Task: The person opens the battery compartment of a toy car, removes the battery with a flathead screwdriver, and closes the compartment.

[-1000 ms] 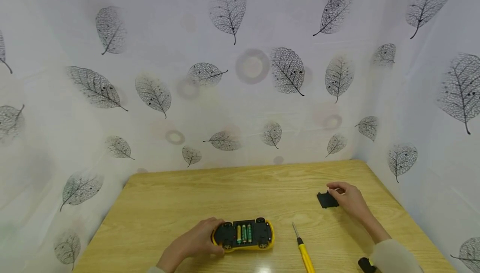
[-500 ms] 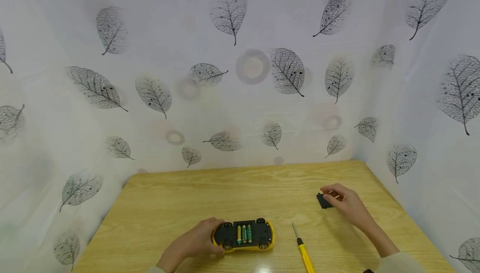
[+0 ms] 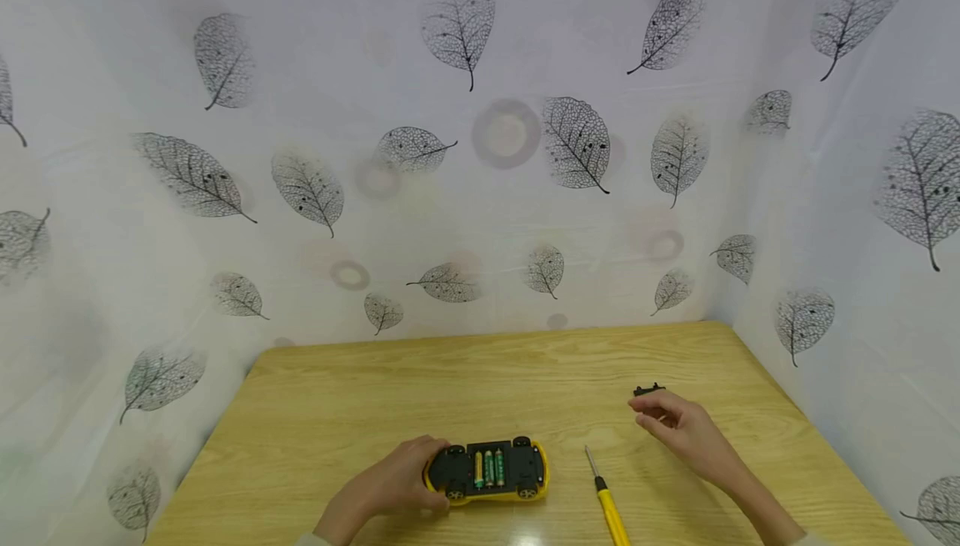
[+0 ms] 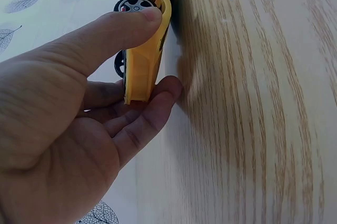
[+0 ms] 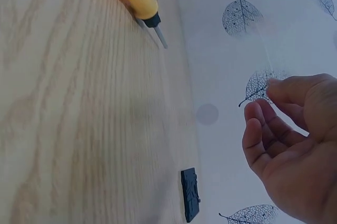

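Observation:
A yellow toy car (image 3: 465, 496) lies wheels up on the table, its open battery bay showing several batteries (image 3: 489, 469) side by side. My left hand (image 3: 397, 475) grips one end of it; in the left wrist view the thumb presses by a wheel (image 4: 136, 5) and the fingers curl under the yellow body. My right hand (image 3: 686, 433) hovers over the table, fingers loosely bent, with nothing visible between thumb and fingertips in the right wrist view. Beyond it a black battery cover (image 3: 647, 390) lies on the table, partly hidden by the hand but plain in the right wrist view.
A screwdriver with a yellow handle (image 3: 613, 517) lies between the car and my right hand, its tip pointing away from me. The wood-grain table (image 3: 450, 388) ends at a white leaf-printed cloth (image 3: 510, 221) behind and at the sides.
My right hand has moved from the battery cover's right side, across it, to the left and nearer me. The cover stays where it was. My left hand and the car have not moved.

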Demonstrator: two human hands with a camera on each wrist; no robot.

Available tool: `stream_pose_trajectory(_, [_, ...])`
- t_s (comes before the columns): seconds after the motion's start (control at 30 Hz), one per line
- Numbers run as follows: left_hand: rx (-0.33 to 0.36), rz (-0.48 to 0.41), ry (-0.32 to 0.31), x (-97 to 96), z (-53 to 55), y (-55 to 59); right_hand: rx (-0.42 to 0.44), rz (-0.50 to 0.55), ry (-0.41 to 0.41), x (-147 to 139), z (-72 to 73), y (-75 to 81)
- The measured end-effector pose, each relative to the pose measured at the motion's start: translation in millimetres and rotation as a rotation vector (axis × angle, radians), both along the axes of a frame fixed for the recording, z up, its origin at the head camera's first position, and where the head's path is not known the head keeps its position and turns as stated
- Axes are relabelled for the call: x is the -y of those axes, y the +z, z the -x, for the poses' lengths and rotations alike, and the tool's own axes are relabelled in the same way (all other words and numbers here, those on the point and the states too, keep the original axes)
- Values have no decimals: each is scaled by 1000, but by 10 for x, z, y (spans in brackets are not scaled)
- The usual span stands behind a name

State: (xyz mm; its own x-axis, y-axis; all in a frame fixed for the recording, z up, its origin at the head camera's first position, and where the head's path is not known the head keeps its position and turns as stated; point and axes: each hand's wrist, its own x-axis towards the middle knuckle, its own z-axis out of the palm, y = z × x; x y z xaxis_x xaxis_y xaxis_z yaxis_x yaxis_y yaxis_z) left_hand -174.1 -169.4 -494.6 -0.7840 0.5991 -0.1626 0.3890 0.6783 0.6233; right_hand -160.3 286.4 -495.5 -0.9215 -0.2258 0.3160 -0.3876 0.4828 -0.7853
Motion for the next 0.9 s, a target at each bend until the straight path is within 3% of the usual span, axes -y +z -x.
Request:
stream_pose_trajectory(0.23, [26,-15,0,0,0,10,91,-33,27,144,-131,-74])
stream_pose_trajectory(0.4, [24,-26,-6,0,4,11,200,-5,15,254,-234,-117])
stream_pose_trajectory(0.7, [30,-35,-5,5,-2,1,363,6,-120,426,-397,-170])
stream_pose_trajectory(0.9, [30,-58,-9,1,9,-3,448,3,-144,504,-463,-219])
